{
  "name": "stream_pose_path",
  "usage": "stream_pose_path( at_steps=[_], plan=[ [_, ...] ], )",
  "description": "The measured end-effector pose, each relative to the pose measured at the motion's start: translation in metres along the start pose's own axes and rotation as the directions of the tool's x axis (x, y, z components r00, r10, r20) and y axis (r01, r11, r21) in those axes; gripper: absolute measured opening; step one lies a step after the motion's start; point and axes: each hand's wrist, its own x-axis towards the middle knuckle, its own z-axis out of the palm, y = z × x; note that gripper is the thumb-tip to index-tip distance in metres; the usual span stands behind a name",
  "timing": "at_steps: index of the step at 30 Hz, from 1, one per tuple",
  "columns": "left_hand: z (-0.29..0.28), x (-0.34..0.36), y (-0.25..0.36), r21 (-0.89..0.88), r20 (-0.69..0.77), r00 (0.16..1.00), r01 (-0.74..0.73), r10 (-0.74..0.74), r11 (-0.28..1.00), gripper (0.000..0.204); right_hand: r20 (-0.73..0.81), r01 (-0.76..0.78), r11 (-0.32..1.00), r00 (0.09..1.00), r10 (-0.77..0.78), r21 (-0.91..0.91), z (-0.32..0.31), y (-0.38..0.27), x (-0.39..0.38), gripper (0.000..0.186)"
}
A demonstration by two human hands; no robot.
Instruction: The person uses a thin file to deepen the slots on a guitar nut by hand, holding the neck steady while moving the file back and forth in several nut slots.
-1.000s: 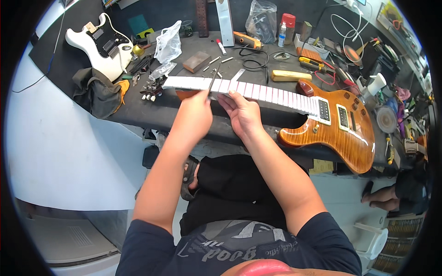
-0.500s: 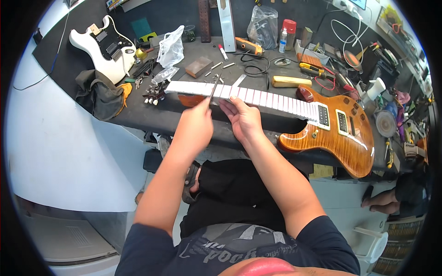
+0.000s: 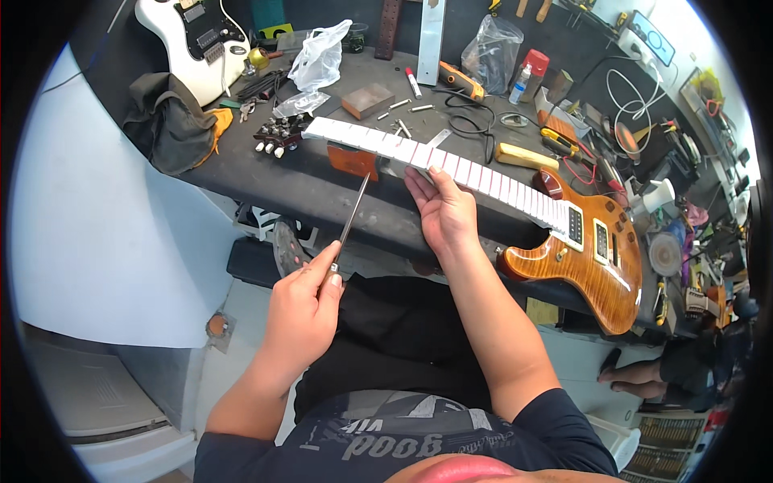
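An electric guitar (image 3: 612,282) with a glossy amber flame-figured body lies across the bench edge, its headstock toward the left. White tape covers the fretboard (image 3: 451,165) between the frets. Under the neck near the headstock stands a brown wooden block (image 3: 352,161). My right hand (image 3: 447,213) is closed round the neck from the near side, thumb on the edge of the fretboard. In front of the bench, my left hand (image 3: 306,310) grips the handle of a slim metal file (image 3: 354,211). Its tip points up toward the block, off the frets.
Behind the neck are a dark wood block (image 3: 368,101), a marker (image 3: 412,83), small metal pieces and a yellow-handled tool (image 3: 527,156). A white guitar (image 3: 193,48) and a dark cloth (image 3: 173,121) lie at left. Cables and tools crowd the right. Another person's legs (image 3: 644,378) show at lower right.
My left hand has drawn the file off the fretboard, back toward me and down. My right hand stays at the neck. The whole view has shifted slightly.
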Motion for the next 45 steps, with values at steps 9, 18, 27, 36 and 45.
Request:
stream_pose_path(
  at_steps=[9, 18, 27, 36, 45],
  plan=[
    [0.022, 0.022, -0.023, -0.261, -0.094, 0.984, -0.174, 0.155, 0.949, 0.046, -0.029, -0.009, 0.999, 1.0, 0.008, -0.052, -0.002, 0.001, -0.001, 0.031],
    [0.021, 0.038, -0.03, -0.266, -0.006, 0.997, -0.079, 0.081, 0.961, 0.048, -0.04, 0.009, 0.997, 0.999, -0.012, -0.079, -0.001, 0.001, -0.002, 0.035],
    [0.013, 0.05, 0.006, -0.061, 0.094, 0.989, -0.105, 0.111, 0.993, 0.047, -0.057, 0.028, 0.998, 0.998, -0.031, -0.059, -0.002, -0.002, -0.002, 0.037],
    [0.038, 0.156, 0.009, 0.139, -0.068, 0.991, -0.103, 0.113, 0.985, 0.04, -0.033, -0.01, 1.0, 0.999, 0.01, -0.01, 0.009, 0.005, 0.0, 0.021],
    [0.024, 0.084, 0.02, 0.192, -0.002, 0.991, -0.134, 0.137, 0.972, 0.04, -0.009, 0.012, 1.0, 1.0, -0.012, -0.02, 0.0, -0.001, 0.0, 0.036]
  ],
)
